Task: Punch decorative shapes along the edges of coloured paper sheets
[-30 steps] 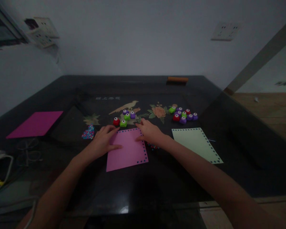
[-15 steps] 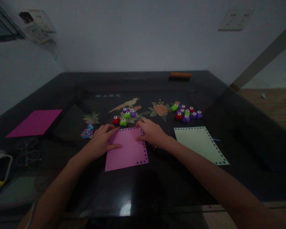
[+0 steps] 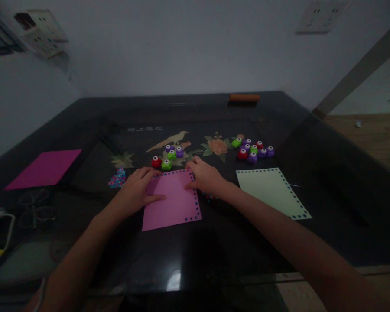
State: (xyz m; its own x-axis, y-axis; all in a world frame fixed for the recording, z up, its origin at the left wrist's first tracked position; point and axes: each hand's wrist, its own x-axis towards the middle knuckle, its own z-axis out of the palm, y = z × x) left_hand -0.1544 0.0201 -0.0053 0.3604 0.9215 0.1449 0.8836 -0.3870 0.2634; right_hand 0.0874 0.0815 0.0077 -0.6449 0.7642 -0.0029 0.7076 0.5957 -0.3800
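Observation:
A pink sheet of paper (image 3: 172,203) lies on the dark table, with small dark dots along its top edge, right edge and lower right corner. My left hand (image 3: 137,188) rests on its upper left part, thumb stretched over the paper and apart from the fingers. At the upper right corner is my right hand (image 3: 206,175), its thumb on the sheet and its fingers by the top edge, spread from the thumb. Just beyond the paper stand several red, green and purple eye-topped pieces (image 3: 171,154). Small colourful bits (image 3: 210,197) show partly beneath my right wrist.
A pale green sheet (image 3: 263,188) with a dotted border lies right, below another group of eye-topped pieces (image 3: 253,151). To the left are a pile of colourful bits (image 3: 117,178), a magenta sheet (image 3: 45,168) and glasses (image 3: 35,210). An orange-brown roll (image 3: 244,98) lies by the wall.
The camera view has shifted slightly, so most things sit a little differently in the picture. Both hands keep nearly the same place on the pink paper.

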